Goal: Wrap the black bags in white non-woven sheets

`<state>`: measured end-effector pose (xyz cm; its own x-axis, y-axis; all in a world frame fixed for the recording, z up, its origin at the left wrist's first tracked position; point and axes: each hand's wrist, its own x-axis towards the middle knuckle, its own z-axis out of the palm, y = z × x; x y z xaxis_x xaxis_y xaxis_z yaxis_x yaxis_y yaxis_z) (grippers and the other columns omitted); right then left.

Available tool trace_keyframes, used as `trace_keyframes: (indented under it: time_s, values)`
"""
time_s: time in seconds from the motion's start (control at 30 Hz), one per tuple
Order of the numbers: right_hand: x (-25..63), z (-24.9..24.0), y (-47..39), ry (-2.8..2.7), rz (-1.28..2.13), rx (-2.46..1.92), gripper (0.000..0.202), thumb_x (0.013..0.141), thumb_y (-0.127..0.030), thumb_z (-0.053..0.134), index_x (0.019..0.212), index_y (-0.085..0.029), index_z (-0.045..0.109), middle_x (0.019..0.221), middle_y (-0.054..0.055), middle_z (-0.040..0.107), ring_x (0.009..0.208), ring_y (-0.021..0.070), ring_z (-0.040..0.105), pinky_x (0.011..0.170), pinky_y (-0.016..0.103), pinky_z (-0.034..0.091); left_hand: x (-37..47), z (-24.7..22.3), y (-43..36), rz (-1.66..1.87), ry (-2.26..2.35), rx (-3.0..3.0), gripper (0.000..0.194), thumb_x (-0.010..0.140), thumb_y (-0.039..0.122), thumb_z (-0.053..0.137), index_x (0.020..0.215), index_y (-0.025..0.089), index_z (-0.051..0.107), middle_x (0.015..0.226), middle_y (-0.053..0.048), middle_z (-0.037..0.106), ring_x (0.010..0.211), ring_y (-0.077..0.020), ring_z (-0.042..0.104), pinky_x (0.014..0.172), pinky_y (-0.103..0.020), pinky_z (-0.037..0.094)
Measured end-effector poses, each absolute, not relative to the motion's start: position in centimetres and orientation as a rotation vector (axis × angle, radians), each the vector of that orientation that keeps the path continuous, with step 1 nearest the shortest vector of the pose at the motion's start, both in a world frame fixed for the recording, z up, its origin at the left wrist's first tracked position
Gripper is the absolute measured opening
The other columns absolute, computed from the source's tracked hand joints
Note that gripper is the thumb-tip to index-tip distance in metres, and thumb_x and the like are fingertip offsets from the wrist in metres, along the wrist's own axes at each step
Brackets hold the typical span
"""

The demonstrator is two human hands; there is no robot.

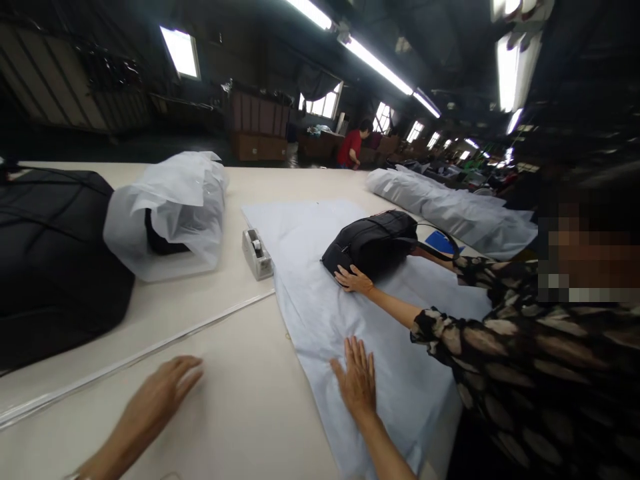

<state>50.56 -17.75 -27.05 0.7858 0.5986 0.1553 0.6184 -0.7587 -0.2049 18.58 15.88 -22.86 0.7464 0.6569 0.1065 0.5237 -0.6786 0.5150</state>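
Strip lights (377, 65) run toward the far right of the dim workroom (270, 40) around us, where bright windows (181, 52) break the dark walls. Our broad, off-white table (245, 393) fills the near and middle ground, crossed on the left by a narrow pale strip (150, 348).

At right, a co-worker (540, 360) in a black patterned top leans in; a person in red (349, 150) stands beyond the far edge. A pale, creased sheet (320, 217) covers the table's middle right, near a row of translucent-wrapped bundles (445, 203) on the far right. A bulky black item (55, 260) occupies the left, just beside a wrapped package (185, 193) with a dark part showing in its opening.

The black bag (373, 237) lies on the far part of the sheet, its strap looping out to the right, the co-worker's hand (354, 280) against its near end. A tape dispenser (257, 255) sits by the sheet's left edge. Our right hand (357, 385) lies flat on the near sheet, fingers slightly apart. Our left hand (170, 383) is over bare table, fingers loosely bent, thumb apart, holding nothing; we cannot tell whether it touches.
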Motion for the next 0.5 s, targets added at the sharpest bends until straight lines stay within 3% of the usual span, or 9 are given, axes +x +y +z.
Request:
trace_keyframes:
  time_s: [0.1, 0.13, 0.17, 0.23, 0.33, 0.4, 0.5]
  values:
    - [50.7, -28.3, -17.6, -0.94, -0.187, -2.658, 0.066, 0.099, -0.057, 0.037, 0.148, -0.014, 0.048, 0.156, 0.016, 0.038, 0.147, 0.0375, 0.032, 0.119, 0.063, 0.022, 28.0, -20.0, 6.9, 0.114, 0.763, 2.034, 0.04, 0.085, 0.056, 0.049, 0.092, 0.022, 0.07, 0.098, -0.007, 0.074, 0.093, -0.0264, 0.07, 0.086, -0.037, 0.056]
    - [50.8, -28.7, -17.5, -0.937, -0.206, -2.626, 0.064, 0.099, -0.056, 0.037, 0.147, -0.015, 0.051, 0.155, 0.015, 0.039, 0.146, 0.0385, 0.034, 0.118, 0.065, 0.024, 31.0, -19.7, 4.0, 0.006, 0.788, 1.866, 0.039, 0.082, 0.054, 0.052, 0.092, 0.02, 0.069, 0.097, -0.008, 0.073, 0.09, -0.027, 0.07, 0.076, -0.035, 0.057]
    - [51.0, -29.0, -17.4, -0.932, -0.208, -2.592, 0.064, 0.099, -0.057, 0.037, 0.145, -0.017, 0.054, 0.154, 0.014, 0.041, 0.145, 0.0396, 0.036, 0.117, 0.066, 0.026, 33.8, -19.7, 1.6, -0.055, 0.897, 1.721, 0.041, 0.079, 0.052, 0.054, 0.097, 0.017, 0.066, 0.095, -0.01, 0.072, 0.084, -0.0279, 0.07, 0.067, -0.035, 0.057]
    - [51.6, -29.0, -17.4, -0.918, -0.129, -2.503, 0.064, 0.098, -0.061, 0.035, 0.139, -0.018, 0.061, 0.151, 0.013, 0.047, 0.142, 0.0408, 0.04, 0.115, 0.067, 0.031, 38.1, -19.8, -1.9, -0.08, 0.967, 1.663, 0.043, 0.081, 0.046, 0.052, 0.105, 0.012, 0.063, 0.092, -0.012, 0.07, 0.08, -0.0289, 0.07, 0.063, -0.036, 0.056]
    - [53.5, -27.3, -19.5, -0.836, 0.084, -2.294, 0.068, 0.097, -0.065, 0.029, 0.128, -0.017, 0.068, 0.138, 0.014, 0.06, 0.133, 0.0361, 0.053, 0.111, 0.056, 0.044, 41.2, -19.7, -3.7, 0.019, 1.017, 1.74, 0.04, 0.083, 0.039, 0.055, 0.11, 0.009, 0.06, 0.103, -0.015, 0.066, 0.099, -0.031, 0.067, 0.086, -0.042, 0.054]
    - [55.4, -25.4, -22.5, -0.731, 0.124, -2.191, 0.071, 0.093, -0.07, 0.033, 0.119, -0.016, 0.071, 0.126, 0.016, 0.069, 0.122, 0.0343, 0.062, 0.106, 0.05, 0.051, 41.8, -19.2, -3.7, 0.113, 1.034, 1.814, 0.039, 0.086, 0.035, 0.056, 0.117, 0.012, 0.057, 0.117, -0.014, 0.061, 0.115, -0.0301, 0.06, 0.104, -0.043, 0.044]
    - [58.7, -22.4, -27.9, -0.507, 0.084, -2.167, 0.077, 0.079, -0.083, 0.044, 0.103, -0.016, 0.074, 0.114, 0.02, 0.072, 0.111, 0.0389, 0.066, 0.104, 0.054, 0.051, 43.0, -18.4, -3.6, 0.151, 1.066, 1.839, 0.038, 0.09, 0.03, 0.057, 0.125, 0.016, 0.052, 0.122, -0.011, 0.058, 0.119, -0.0261, 0.057, 0.107, -0.039, 0.041]
